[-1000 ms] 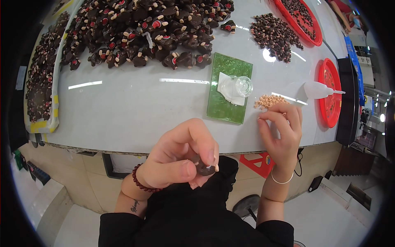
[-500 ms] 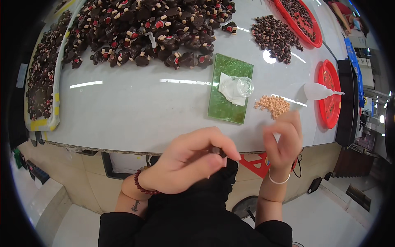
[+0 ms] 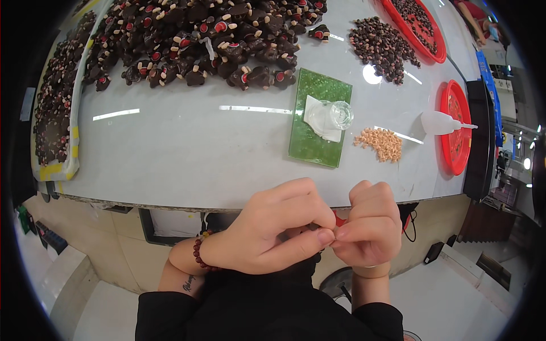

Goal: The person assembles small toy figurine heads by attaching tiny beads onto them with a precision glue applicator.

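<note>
In front of my body, below the table's near edge, my two hands meet at the fingertips. My left hand [image 3: 276, 230] is closed, its thumb and index finger pinched together; the small dark brown piece seen in it earlier is now almost wholly covered by the fingers. My right hand [image 3: 369, 227] is curled, with thumb and index finger pressed against the left fingertips; what it pinches is hidden. Beyond the right hand lies a small heap of tan bits [image 3: 382, 145]. A clear plastic cup [image 3: 341, 116] sits on folded white paper [image 3: 312, 124] on a green slab [image 3: 301, 145].
A large pile of dark pieces with red and cream parts [image 3: 187, 54] covers the far left. Another heap of small dark bits [image 3: 384, 50] lies far right. Two red trays, one far [image 3: 439, 55] and one nearer [image 3: 443, 108], flank the right side, beside a white squeeze bottle [image 3: 437, 123].
My right hand has come down and left from near the tan bits to the left fingertips. The left hand has turned slightly, covering the dark piece.
</note>
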Available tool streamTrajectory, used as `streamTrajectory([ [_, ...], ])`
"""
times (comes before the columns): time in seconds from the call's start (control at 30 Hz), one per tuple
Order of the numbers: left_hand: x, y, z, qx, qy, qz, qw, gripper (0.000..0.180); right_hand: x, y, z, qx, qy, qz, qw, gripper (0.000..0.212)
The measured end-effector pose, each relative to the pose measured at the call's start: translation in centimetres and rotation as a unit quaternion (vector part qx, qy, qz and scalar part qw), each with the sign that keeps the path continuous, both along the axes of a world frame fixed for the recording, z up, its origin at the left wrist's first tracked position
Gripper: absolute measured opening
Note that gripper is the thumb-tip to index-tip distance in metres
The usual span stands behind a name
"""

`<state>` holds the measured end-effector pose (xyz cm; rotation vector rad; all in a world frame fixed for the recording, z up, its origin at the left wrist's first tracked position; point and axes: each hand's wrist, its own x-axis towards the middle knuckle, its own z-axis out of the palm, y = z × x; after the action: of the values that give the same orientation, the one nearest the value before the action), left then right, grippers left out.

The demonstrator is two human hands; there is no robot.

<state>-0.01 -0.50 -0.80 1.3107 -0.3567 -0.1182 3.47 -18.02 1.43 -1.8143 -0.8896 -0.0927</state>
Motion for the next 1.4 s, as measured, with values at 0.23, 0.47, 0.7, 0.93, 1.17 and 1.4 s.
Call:
streamTrajectory([
  [0.23,0.0,0.5,-0.5,-0.015,-0.011,0.015,1.000,0.006,0.7,0.4,0.7,-0.044,-0.039,0.007,0.998,0.028],
  [0.47,-0.7,0.4,0.6,-0.140,0.085,0.125,0.979,0.026,7.6,-0.3,2.4,-0.210,-0.040,0.007,0.977,0.020],
  [0.7,-1.2,2.0,-1.1,-0.307,0.051,0.018,0.950,0.021,9.6,1.4,3.9,-0.327,-0.136,0.012,0.935,0.018],
  [0.93,-1.0,2.5,-1.2,-0.337,0.104,0.023,0.936,0.023,9.6,2.1,4.1,-0.351,-0.158,0.024,0.923,0.019],
  [1.17,-0.7,2.1,-0.7,-0.357,0.141,-0.038,0.923,0.025,6.5,1.9,4.8,-0.202,-0.016,-0.005,0.979,0.017],
  [1.4,-0.9,0.4,-2.2,-0.572,0.257,-0.156,0.763,0.027,2.1,2.7,1.5,0.038,0.090,0.037,0.995,0.019],
])
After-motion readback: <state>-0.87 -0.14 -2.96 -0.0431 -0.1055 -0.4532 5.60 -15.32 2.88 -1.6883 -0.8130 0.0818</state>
